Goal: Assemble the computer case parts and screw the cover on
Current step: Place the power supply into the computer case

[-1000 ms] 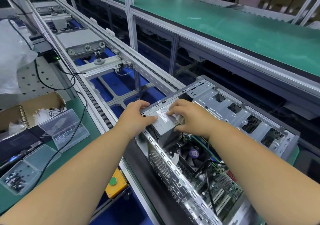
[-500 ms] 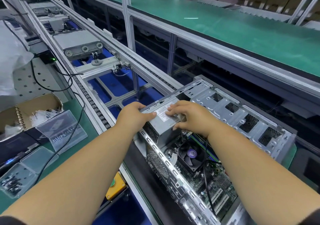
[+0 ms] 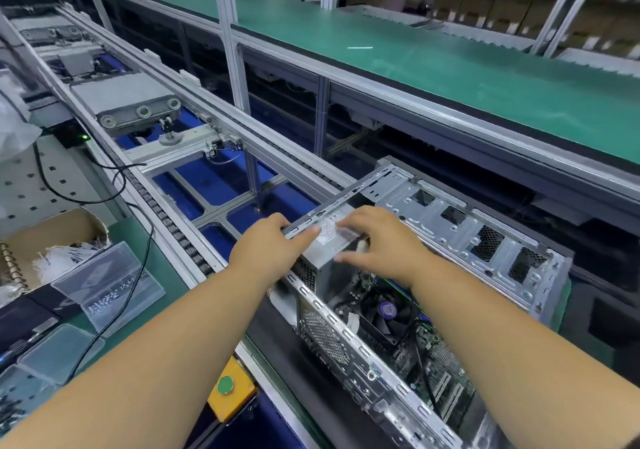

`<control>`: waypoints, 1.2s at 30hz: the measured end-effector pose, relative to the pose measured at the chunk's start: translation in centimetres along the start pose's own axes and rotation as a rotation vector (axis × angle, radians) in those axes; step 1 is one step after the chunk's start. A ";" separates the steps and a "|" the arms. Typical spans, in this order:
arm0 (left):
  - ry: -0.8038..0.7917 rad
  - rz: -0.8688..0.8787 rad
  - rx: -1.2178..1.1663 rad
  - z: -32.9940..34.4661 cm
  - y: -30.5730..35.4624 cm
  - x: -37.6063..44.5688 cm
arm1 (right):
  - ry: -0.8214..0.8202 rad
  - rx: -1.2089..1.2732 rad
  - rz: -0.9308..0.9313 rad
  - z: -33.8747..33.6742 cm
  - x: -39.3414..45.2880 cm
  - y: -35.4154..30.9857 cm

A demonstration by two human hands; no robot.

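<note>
Hands meet over the far-left corner of an open computer case [image 3: 460, 251] that lies on its side on the conveyor line, its uncovered side facing up. The left hand [image 3: 268, 253] wraps round the case's top left corner, thumb lying along the metal edge rail, so this grip is grasping the case frame. The right hand [image 3: 377, 240] rests with spread, slightly bent fingers on top of the grey power supply [image 3: 329, 240], which sits inside that same corner; its fingertips press on the labelled face, the grip released rather than closed around anything. Lower in the case a CPU cooler fan [image 3: 388, 311] with a purple hub sits on the motherboard [image 3: 440, 362], black cables running across it. On the green table at left stand a clear plastic parts box [image 3: 110, 286], a cardboard box [image 3: 45, 240] of white pieces and a black cable [image 3: 138, 275]. A yellow box with a green button [image 3: 227, 388] is fixed at the table's edge.
</note>
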State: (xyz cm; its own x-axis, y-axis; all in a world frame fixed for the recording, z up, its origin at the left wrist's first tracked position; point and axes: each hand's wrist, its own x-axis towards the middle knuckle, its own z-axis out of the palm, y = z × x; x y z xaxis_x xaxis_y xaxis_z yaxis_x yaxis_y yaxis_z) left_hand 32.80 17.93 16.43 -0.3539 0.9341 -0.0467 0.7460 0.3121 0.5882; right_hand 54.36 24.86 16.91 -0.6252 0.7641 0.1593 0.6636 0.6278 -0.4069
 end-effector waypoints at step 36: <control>-0.365 0.746 0.054 -0.9 -1.4 3.4 | 0.074 0.914 0.834 4.1 1.7 1.3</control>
State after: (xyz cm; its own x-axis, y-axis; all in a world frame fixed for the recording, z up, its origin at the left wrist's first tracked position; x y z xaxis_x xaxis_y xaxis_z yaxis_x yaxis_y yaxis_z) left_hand 30.04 20.54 16.14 0.4424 0.8936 0.0757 0.7414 -0.4119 0.5298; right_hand 52.45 26.38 12.92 -0.1052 0.9055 -0.4110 0.2990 -0.3654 -0.8815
